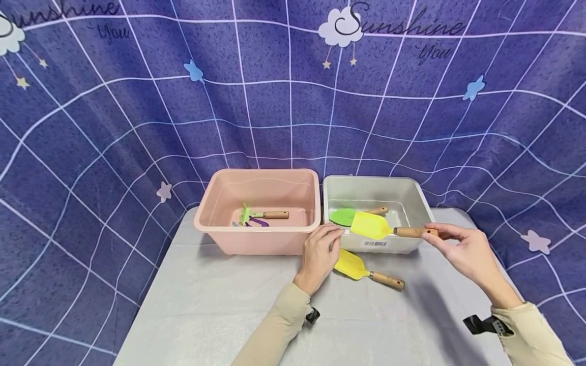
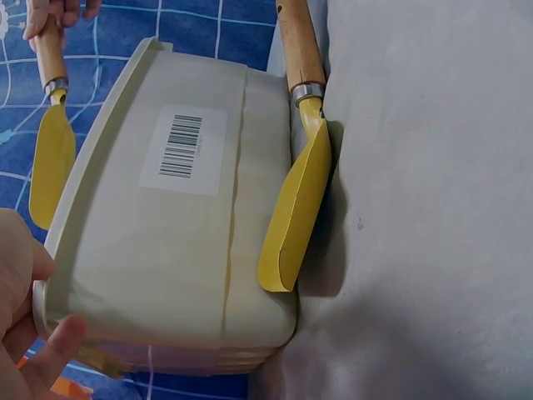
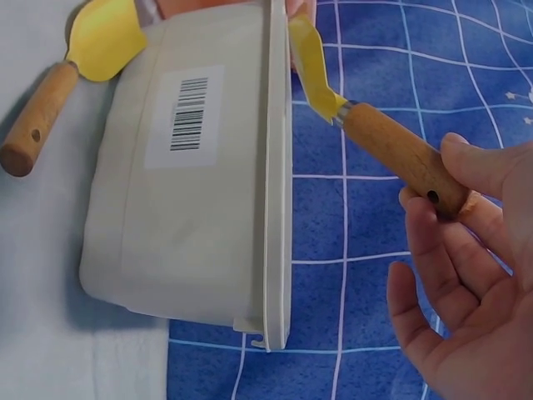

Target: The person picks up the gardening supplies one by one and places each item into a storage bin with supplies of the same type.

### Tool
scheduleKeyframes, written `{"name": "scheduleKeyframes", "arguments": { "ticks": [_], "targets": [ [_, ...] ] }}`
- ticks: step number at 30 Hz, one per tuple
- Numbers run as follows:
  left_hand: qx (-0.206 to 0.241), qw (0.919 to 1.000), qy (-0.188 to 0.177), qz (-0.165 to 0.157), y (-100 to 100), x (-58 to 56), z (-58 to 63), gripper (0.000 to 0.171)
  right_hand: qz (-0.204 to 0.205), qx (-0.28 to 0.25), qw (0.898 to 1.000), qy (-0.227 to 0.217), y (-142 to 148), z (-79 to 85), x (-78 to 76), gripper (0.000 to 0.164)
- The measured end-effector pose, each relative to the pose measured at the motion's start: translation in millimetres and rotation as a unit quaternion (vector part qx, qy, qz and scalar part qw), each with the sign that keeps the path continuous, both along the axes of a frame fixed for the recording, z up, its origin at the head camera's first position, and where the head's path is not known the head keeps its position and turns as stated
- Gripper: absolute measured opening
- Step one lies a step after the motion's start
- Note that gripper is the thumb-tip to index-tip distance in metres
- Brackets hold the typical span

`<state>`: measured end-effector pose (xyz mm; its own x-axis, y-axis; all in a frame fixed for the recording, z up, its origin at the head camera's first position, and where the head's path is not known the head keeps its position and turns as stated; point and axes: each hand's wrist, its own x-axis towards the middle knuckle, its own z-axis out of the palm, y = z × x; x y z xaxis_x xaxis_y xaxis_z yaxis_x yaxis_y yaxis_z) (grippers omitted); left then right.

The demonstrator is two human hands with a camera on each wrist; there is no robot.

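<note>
In the head view, my right hand (image 1: 467, 251) pinches the end of the wooden handle of a yellow garden trowel (image 1: 371, 225), held level over the front rim of the grey bin (image 1: 423, 203). My left hand (image 1: 318, 256) holds that bin's front left corner, with digits on both sides of the rim in the left wrist view. Inside the bin lies a green trowel (image 1: 343, 217) with a wooden handle. A second yellow trowel (image 1: 351, 265) rests on the table in front of the bin, its blade partly behind my left hand.
To the left of the grey bin stands a pink bin (image 1: 261, 241). It holds a green hand rake (image 1: 245, 214) with a wooden handle and a purple tool (image 1: 259, 222). A blue patterned curtain (image 1: 288, 101) hangs behind the grey-white table (image 1: 220, 305).
</note>
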<state>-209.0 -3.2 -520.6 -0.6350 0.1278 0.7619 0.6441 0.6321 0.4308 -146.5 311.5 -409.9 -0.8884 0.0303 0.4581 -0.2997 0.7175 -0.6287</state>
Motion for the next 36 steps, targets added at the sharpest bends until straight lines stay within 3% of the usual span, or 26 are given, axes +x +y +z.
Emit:
{"name": "scheduleKeyframes", "arguments": {
  "ticks": [23, 36],
  "targets": [
    [-0.009, 0.9999, 0.011, 0.002, 0.7, 0.7, -0.8, 0.019, 0.027, 0.015, 1.000, 0.005, -3.5, 3.8, -15.9, 0.021],
    [-0.009, 1.0000, 0.000, 0.000, -1.0, 0.3, -0.2, 0.019, 0.035, 0.022, 0.999, 0.008, -8.3, 2.6, -27.9, 0.022]
  ]
}}
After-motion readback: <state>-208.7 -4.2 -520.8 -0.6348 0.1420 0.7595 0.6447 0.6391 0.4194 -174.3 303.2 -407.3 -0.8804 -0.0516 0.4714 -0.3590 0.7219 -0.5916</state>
